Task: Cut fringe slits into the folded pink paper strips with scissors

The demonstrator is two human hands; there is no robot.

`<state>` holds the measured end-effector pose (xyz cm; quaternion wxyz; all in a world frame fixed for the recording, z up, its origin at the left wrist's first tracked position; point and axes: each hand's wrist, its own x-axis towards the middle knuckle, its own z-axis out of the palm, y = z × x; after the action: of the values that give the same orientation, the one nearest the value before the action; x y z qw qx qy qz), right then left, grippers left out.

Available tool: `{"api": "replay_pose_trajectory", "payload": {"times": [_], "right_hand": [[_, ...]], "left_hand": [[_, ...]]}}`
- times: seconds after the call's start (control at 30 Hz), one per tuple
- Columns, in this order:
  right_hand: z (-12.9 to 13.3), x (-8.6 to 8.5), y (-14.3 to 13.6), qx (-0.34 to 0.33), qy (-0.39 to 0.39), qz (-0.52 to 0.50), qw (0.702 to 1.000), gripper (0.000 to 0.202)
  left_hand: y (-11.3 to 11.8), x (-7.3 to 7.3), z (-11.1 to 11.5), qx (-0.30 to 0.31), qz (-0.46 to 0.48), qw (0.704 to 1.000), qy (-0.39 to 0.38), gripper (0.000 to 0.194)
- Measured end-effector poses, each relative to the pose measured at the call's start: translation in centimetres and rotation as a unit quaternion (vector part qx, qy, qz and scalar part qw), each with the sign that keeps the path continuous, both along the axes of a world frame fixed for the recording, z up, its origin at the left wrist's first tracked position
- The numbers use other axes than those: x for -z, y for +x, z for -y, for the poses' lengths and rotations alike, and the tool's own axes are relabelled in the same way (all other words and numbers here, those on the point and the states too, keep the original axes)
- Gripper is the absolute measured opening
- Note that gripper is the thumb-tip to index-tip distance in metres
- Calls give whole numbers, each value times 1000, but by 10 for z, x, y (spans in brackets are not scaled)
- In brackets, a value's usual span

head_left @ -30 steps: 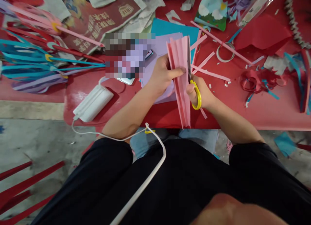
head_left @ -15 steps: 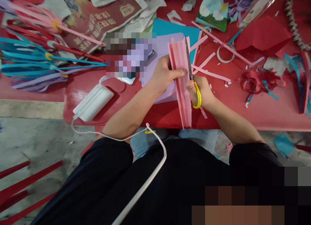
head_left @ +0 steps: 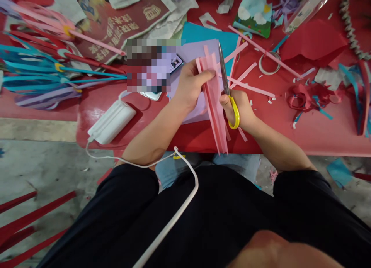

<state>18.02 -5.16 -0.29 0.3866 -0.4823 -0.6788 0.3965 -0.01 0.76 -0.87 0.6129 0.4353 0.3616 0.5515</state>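
My left hand pinches a pleated pink paper, its thumb flat on the folds near the upper end. The paper hangs lengthwise toward the table's front edge, and its right side is split into narrow strips. In my right hand is a pair of scissors with yellow handles, blades pointing away from me. The blades lie just right of the paper; whether they touch a strip I cannot tell. Beneath are lilac sheets and a blue sheet.
Cut pink strips and a tape roll lie right of my hands. A white power bank with a cable and a partly blurred phone are left. Paper-strip tassels lie far left, red paper at right.
My left hand has shifted slightly left with the pink paper, whose strips now fan apart. The scissors have come away from the paper's right edge, and the right hand has barely moved.
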Motion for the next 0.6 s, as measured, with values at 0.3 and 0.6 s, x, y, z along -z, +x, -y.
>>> {"api": "replay_pose_trajectory", "payload": {"times": [0.3, 0.6], "right_hand": [[-3, -7, -2, 59, 1, -6, 998, 57], [-17, 0, 7, 88, -28, -59, 994, 67]], "left_hand": [[-2, -9, 3, -14, -3, 1000, 5, 17], [2, -14, 14, 83, -45, 994, -47, 34]]}}
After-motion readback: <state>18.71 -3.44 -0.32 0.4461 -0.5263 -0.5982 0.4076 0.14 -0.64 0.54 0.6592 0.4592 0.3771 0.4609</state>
